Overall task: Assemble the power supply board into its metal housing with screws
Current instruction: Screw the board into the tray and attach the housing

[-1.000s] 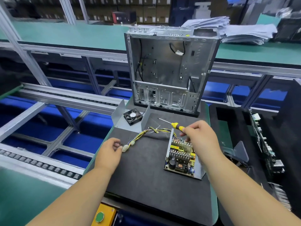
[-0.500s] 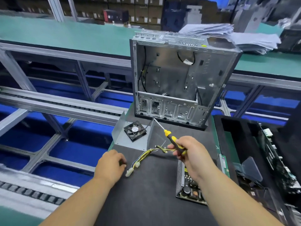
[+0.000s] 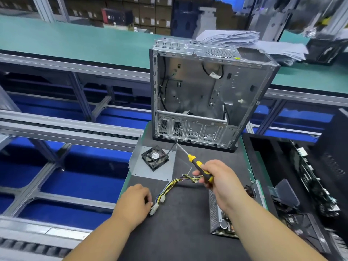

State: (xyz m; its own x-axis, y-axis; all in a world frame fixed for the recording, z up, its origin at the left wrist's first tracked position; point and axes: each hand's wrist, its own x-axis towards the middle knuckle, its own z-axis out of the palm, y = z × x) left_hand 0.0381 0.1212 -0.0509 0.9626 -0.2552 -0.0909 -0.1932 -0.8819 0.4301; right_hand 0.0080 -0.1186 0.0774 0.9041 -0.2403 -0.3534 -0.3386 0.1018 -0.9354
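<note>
Grey metal box (image 3: 211,95) stands open, far on the mat.
Right hand (image 3: 221,178) fingers grip the screwdriver (image 3: 199,166); left hand (image 3: 135,201) fingers curl by the wires (image 3: 169,187).

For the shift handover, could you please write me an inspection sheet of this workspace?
Surface: black mat on a green-edged bench.
Job's things: power supply board lies at right, partly under the right forearm; bent metal housing with a fan lies flat; screws, nothing seen.
Clutter: open PC case stands at the mat's far end.
Grippers: right hand grips a screwdriver; left hand pinches a white connector.
Cables: yellow-black harness runs across the mat.
Surroundings: conveyor rails, paper stack, black tray of boards.
</note>
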